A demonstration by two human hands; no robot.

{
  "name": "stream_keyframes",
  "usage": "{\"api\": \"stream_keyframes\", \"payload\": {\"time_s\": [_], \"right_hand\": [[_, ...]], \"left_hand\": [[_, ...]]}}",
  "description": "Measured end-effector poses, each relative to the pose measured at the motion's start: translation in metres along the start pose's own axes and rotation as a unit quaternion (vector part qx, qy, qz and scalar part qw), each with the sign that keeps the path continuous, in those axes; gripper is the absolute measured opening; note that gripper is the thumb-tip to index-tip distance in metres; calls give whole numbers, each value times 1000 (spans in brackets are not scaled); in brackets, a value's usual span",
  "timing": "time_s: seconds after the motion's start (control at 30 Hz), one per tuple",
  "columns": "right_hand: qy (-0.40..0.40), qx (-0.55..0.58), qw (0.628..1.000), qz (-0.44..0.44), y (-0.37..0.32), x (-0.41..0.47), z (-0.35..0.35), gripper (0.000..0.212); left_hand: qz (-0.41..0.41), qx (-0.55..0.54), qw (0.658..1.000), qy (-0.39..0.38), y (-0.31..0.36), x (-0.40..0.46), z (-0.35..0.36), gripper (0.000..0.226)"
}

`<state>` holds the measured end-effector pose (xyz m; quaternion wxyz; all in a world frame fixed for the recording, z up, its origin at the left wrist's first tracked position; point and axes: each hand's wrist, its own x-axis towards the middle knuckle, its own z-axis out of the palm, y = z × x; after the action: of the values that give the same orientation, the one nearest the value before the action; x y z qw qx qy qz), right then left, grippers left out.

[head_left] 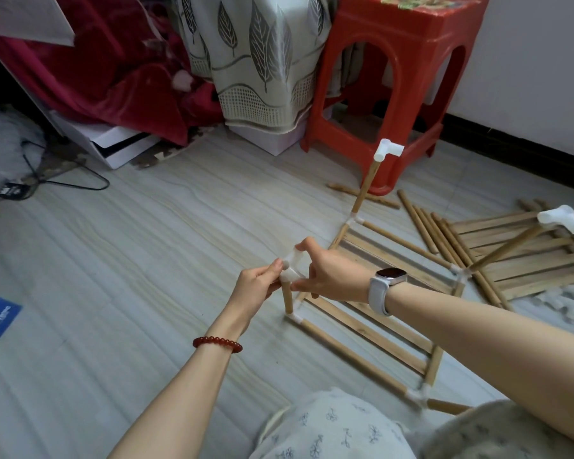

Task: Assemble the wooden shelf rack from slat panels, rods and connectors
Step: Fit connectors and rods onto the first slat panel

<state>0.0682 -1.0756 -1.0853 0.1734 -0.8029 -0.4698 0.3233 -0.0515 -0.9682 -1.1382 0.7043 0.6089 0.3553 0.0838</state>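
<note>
A partly built wooden rack lies on the floor: a slat panel (371,329) framed by rods and white corner connectors. At its near-left corner stands an upright rod (287,298) topped by a white connector (292,265). My left hand (257,284) and my right hand (333,276) both pinch this connector from either side. Two more upright rods carry white connectors, one at the far corner (388,150) and one at the right (562,221).
Loose rods (424,223) and a second slat panel (531,260) lie on the floor to the right. A red plastic stool (398,81) stands behind the rack. Draped cloth, a white box and black cables sit at the back left. My knees fill the bottom edge.
</note>
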Motion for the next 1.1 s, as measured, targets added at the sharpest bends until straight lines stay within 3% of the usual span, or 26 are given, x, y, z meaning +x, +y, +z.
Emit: {"api": "stream_keyframes", "payload": {"time_s": [0.3,0.4,0.53,0.63,0.83,0.93,1.1], "right_hand": [[-8,-74,997,11,-2,-6,-4,69],[-45,-48,998,21,7,-22,-28,75],[34,-11,996,77,50,-75,-75,49],[78,-24,986,147,95,-127,-83,34],[103,58,966,230,143,-209,-34,30],[155,4,953,261,149,-224,-8,23],[289,-90,907,291,156,-223,16,35]], "left_hand": [[-19,103,994,-38,9,-8,0,40],[34,106,994,-11,15,-9,2,40],[83,157,984,13,19,-3,13,38],[89,240,967,-1,17,1,22,54],[130,333,933,38,14,6,38,72],[128,361,920,87,10,1,50,71],[122,398,898,141,1,-17,73,68]]}}
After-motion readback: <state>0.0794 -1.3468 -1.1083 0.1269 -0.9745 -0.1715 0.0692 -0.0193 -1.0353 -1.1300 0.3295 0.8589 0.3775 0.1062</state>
